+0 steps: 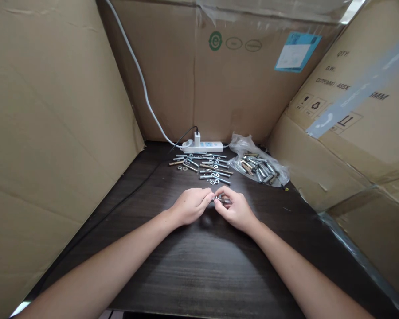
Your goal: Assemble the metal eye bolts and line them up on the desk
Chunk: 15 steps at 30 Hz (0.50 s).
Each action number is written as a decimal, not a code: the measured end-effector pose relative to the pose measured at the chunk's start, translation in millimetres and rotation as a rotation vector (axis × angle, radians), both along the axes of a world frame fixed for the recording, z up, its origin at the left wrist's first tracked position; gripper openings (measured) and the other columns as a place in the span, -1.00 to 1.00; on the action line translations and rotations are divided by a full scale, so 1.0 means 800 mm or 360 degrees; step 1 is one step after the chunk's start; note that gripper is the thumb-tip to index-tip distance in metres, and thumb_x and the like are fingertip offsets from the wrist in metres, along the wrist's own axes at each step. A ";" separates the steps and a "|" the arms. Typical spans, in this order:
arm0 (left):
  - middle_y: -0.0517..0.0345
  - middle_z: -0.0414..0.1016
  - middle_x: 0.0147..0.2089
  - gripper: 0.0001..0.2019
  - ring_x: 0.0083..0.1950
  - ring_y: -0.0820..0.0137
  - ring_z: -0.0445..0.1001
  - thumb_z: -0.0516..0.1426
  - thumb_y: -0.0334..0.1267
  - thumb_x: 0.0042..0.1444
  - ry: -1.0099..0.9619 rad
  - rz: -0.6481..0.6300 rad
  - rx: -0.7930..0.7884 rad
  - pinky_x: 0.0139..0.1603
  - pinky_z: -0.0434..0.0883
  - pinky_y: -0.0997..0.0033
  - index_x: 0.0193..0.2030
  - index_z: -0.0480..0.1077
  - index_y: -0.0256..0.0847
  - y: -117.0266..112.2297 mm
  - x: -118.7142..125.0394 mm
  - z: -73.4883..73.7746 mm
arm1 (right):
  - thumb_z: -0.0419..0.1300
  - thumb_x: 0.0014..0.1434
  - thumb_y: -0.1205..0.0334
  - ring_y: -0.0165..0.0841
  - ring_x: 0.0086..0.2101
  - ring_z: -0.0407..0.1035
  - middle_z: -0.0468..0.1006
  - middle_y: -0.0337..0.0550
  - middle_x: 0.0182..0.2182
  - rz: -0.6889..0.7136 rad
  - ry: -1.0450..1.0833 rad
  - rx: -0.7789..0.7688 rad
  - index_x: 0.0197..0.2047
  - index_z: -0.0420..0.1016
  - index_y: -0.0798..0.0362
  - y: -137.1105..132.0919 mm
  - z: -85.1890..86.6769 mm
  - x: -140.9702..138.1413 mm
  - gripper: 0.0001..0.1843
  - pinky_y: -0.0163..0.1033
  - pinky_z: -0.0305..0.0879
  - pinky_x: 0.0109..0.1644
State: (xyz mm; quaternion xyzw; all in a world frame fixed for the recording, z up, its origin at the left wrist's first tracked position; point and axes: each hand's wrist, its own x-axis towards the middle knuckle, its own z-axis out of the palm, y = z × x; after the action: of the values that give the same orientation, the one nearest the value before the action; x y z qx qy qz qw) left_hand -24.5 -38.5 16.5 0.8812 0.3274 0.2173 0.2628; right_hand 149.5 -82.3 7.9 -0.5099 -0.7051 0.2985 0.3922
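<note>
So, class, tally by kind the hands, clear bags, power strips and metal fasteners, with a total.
Hands: 2, left hand and right hand
Clear bag: 1
Power strip: 1
Metal fasteners: too overlapped to count exactly
Total, without fasteners: 4

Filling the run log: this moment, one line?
left hand: at bolt's end | right hand: holding bolt | beyond: loose hardware, bagged bolts
</note>
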 end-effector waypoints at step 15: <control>0.19 0.40 -0.21 -0.82 -0.23 0.45 0.36 -0.13 -0.30 0.26 -0.0186 -0.0014 -0.0046 -0.15 0.30 0.48 -0.10 0.25 -0.17 -0.006 0.000 0.005 | 0.10 0.11 0.18 -0.51 -0.61 0.11 0.26 -0.34 -0.62 -0.0089 0.0021 0.0005 -0.30 0.33 0.07 0.005 -0.005 0.005 -0.86 -0.40 0.07 -0.53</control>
State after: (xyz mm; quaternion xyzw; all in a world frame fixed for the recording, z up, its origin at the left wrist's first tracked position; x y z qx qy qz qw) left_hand -24.7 -43.0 20.8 0.8645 0.3108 0.2625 0.2951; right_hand 153.2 -78.6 3.5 -0.5269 -0.6884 0.2896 0.4057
